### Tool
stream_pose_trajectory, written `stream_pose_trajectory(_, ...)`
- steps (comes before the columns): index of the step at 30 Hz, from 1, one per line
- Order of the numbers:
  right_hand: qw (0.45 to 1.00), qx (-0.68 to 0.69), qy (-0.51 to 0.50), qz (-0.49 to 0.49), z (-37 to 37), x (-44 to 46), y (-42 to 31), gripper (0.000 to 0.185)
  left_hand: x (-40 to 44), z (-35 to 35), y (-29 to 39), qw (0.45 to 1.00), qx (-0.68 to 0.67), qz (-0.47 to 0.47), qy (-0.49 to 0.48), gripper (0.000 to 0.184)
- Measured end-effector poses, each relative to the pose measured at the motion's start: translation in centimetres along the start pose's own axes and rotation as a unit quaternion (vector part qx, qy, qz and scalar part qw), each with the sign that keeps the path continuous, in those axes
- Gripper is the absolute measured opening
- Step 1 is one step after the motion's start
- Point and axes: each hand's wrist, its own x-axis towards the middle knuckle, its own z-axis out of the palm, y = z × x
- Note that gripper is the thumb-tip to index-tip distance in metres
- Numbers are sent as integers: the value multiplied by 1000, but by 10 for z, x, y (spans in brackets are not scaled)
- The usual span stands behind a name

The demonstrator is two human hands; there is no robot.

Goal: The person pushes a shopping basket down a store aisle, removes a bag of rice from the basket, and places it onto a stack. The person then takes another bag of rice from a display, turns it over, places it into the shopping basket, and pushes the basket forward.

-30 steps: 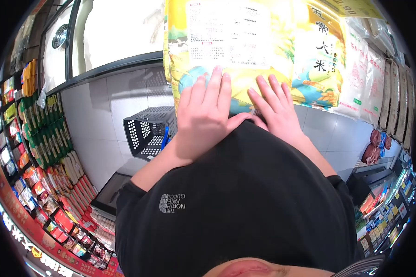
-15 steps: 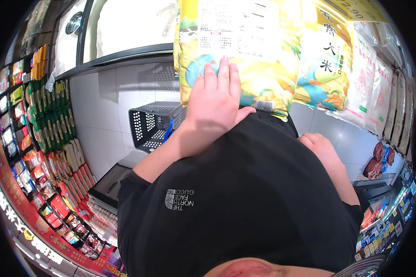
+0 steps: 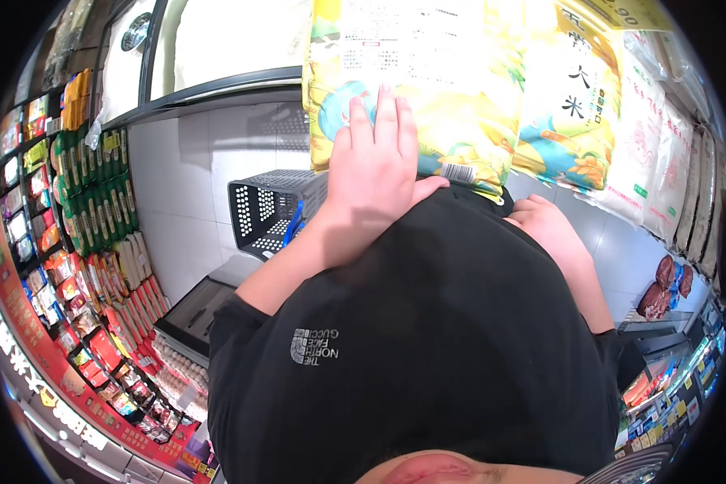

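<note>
A large yellow rice bag [image 3: 460, 137] with a white printed panel and a barcode stands in front of my belly. My left hand [image 3: 373, 165] lies flat on its lower left part, fingers stretched and slightly spread, thumb out to the side. Beside the bag's lower right corner is my right hand [image 3: 543, 222], its fingers curled in against the hem of my black shirt [image 3: 427, 323]. What those fingers hold, if anything, is hidden. A second yellow rice bag [image 3: 569, 121] with large black characters sits just to the right.
A dark grey shopping basket [image 3: 254, 218] with a blue handle is on the tiled floor at left. White sacks [image 3: 637, 153] line the right. Packed shelves [image 3: 89, 194] run along the left. A black-framed bin [image 3: 218, 81] of white contents stands ahead.
My right hand has moved up and slightly left, closer to the bag's corner, with its fingers more curled. My left hand has shifted slightly up and left on the bag.
</note>
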Motion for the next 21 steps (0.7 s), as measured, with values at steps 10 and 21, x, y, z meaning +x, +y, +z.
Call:
stream_pose_trajectory(10,966,-56,246,53,-15,46,-6,17,16,3,-16,995,-25,20,98,79)
stream_pose_trajectory(21,874,-153,447,112,-38,138,12,68,9,3,-41,988,-121,32,94,81)
